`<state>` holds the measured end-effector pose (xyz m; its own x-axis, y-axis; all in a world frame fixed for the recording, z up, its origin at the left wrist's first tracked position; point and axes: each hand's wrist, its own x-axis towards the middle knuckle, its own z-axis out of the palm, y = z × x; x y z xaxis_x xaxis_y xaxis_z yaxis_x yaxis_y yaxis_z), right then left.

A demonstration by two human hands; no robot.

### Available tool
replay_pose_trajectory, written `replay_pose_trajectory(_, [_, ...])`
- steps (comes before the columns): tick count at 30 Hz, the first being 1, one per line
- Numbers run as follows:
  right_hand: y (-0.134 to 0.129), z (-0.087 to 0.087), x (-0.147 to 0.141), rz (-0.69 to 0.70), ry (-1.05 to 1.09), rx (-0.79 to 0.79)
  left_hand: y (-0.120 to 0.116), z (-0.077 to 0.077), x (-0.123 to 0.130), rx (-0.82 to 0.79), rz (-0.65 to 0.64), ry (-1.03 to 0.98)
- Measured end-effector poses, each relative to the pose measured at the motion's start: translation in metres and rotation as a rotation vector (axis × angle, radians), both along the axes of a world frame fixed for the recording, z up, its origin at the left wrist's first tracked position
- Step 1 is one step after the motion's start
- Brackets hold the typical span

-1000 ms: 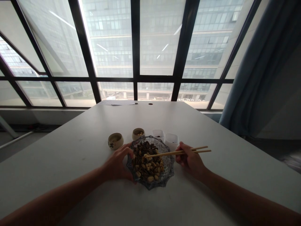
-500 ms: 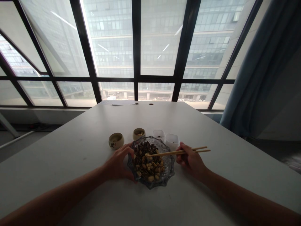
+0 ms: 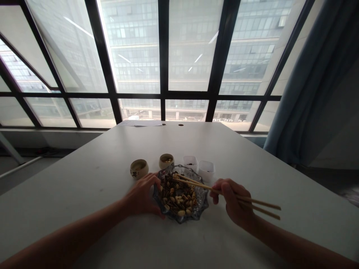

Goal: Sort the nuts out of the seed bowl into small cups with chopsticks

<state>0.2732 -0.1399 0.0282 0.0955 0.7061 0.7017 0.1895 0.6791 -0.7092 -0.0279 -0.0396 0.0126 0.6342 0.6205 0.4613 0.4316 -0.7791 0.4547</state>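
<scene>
A scalloped glass bowl (image 3: 202, 201) on the white table holds mixed nuts and seeds (image 3: 179, 198). My left hand (image 3: 144, 194) grips the bowl's left rim, thumb low and fingers along the upper side. Right of the bowl, my right hand (image 3: 234, 200) is closed round a pair of wooden chopsticks (image 3: 207, 186). Their tips reach into the upper part of the bowl, among the seeds; whether anything is pinched between them is too small to tell.
Behind the bowl stand two small beige cups, one at the left (image 3: 139, 169) and one nearer the middle (image 3: 166, 161), and two white plastic cups (image 3: 190, 161) (image 3: 206, 170). Papers (image 3: 140, 123) lie at the table's (image 3: 179, 142) far edge, before the windows.
My right hand has moved right and slightly down, and the chopsticks now slope down toward it. Their tips have shifted up within the bowl. My left hand stays on the rim.
</scene>
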Motion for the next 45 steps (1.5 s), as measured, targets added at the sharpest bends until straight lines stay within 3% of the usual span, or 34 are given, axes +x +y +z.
replay_pose_trajectory(4, [-0.009, 0.01, -0.005, 0.126, -0.386, 0.379, 0.0, -0.001, -0.001, -0.007, 0.009, 0.007])
replay_pose_trajectory(7, [-0.006, 0.013, -0.004, 0.114, -0.438, 0.423, 0.0, -0.002, -0.001, 0.001, 0.016, 0.005])
replay_pose_trajectory(14, [-0.005, 0.003, 0.0, 0.083, -0.342, 0.304, 0.0, 0.0, 0.001, 0.002, 0.011, -0.006])
replay_pose_trajectory(22, [0.03, 0.035, -0.005, -0.106, -0.099, 0.158, 0.001, -0.002, 0.0, -0.003, 0.003, 0.007])
replay_pose_trajectory(30, [0.072, 0.04, -0.02, -0.049, -0.03, -0.117, 0.003, -0.006, 0.002, 0.001, 0.006, -0.02])
replay_pose_trajectory(34, [0.06, 0.053, -0.007, -0.092, 0.042, -0.106, 0.001, -0.003, 0.002, -0.001, -0.004, -0.01])
replay_pose_trajectory(39, [0.031, 0.074, 0.008, -0.007, -0.141, -0.206, 0.0, -0.002, 0.001, 0.001, -0.013, -0.01])
replay_pose_trajectory(45, [0.026, 0.068, 0.005, 0.06, -0.319, -0.294, 0.001, -0.003, 0.001, 0.016, -0.022, -0.024])
